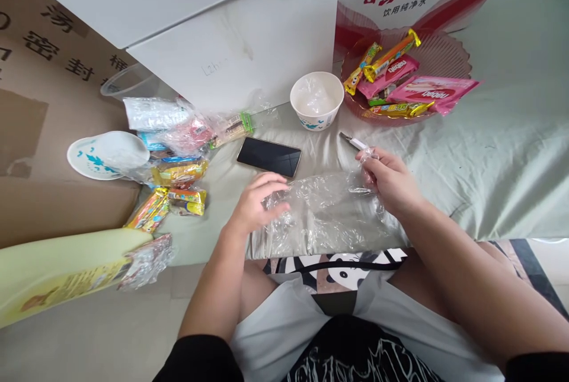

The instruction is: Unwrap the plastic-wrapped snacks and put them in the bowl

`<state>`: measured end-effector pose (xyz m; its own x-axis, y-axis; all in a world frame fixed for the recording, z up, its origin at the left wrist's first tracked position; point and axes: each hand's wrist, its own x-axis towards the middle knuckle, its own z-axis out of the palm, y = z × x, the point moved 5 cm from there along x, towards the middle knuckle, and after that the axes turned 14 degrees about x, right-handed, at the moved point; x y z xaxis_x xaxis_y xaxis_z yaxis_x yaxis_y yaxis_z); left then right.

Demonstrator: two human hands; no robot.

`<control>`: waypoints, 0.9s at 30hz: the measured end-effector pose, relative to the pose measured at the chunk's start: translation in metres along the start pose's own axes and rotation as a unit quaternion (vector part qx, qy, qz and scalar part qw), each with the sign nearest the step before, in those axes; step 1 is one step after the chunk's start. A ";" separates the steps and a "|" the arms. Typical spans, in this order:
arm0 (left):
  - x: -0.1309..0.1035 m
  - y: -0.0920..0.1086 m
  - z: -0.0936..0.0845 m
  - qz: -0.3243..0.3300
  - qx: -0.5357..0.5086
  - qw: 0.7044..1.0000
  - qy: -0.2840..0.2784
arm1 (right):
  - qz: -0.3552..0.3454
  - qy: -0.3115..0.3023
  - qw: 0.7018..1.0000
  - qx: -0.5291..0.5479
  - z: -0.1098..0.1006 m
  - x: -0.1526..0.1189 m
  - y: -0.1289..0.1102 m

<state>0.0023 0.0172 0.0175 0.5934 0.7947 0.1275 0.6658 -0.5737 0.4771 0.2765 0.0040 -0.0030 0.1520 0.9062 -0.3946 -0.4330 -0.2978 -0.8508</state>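
A clear plastic bag (322, 210) lies spread out on the cloth in front of me. My left hand (263, 201) rests on its left side, fingers apart and holding nothing. Closed at the bag's upper right is my right hand (393, 180), gripping a slim white utility knife (355, 143) whose grey tip points up and left. Crumpled clear plastic (368, 172) is bunched at those same fingers. The rest of the knife is hidden in the hand. A black phone (269, 156) lies just beyond my left hand. Behind it stands a white paper bowl (317, 111) containing clear plastic.
A pink ribbed bowl (453, 59) at back right holds several wrapped snacks (433, 92). More snacks (178, 173) and a paper lid (104, 157) are piled at left beside a cardboard box (48, 151). White boxes (249, 44) stand behind; a yellow container (57, 275) is at lower left.
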 end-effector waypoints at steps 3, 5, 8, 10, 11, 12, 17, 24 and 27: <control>-0.003 0.005 0.012 -0.009 0.047 0.991 -0.124 | 0.002 0.006 1.000 -0.013 0.000 0.000 0.000; -0.005 0.007 0.017 -0.023 0.068 0.986 -0.153 | -0.002 0.008 1.000 -0.014 -0.001 0.000 0.000; -0.005 0.004 0.014 -0.025 0.023 0.993 -0.116 | -0.009 0.007 1.000 -0.001 -0.003 0.002 0.002; -0.005 -0.001 0.008 -0.021 -0.045 0.996 -0.077 | -0.009 0.008 1.000 0.001 -0.004 0.002 0.003; -0.005 -0.004 0.004 -0.019 -0.082 0.995 -0.060 | -0.007 0.008 1.000 -0.001 -0.004 0.002 0.003; -0.006 -0.007 0.001 -0.016 -0.117 0.992 -0.050 | -0.004 0.008 1.000 -0.003 -0.004 0.002 0.004; -0.008 -0.011 -0.010 -0.022 -0.224 0.973 -0.053 | 0.008 0.005 1.000 0.000 -0.004 0.001 0.004; -0.007 -0.025 -0.013 -0.183 -0.256 0.949 0.033 | -0.006 -0.004 1.000 -0.005 -0.006 0.002 0.004; -0.007 -0.035 -0.016 -0.241 -0.202 0.946 0.085 | -0.012 -0.005 1.000 -0.017 -0.007 0.002 0.004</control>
<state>-0.0324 0.0347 0.0135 0.1609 0.9846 -0.0685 0.5938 -0.0412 0.8035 0.2814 0.0027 -0.0093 0.1530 0.9159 -0.3712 -0.3991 -0.2863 -0.8711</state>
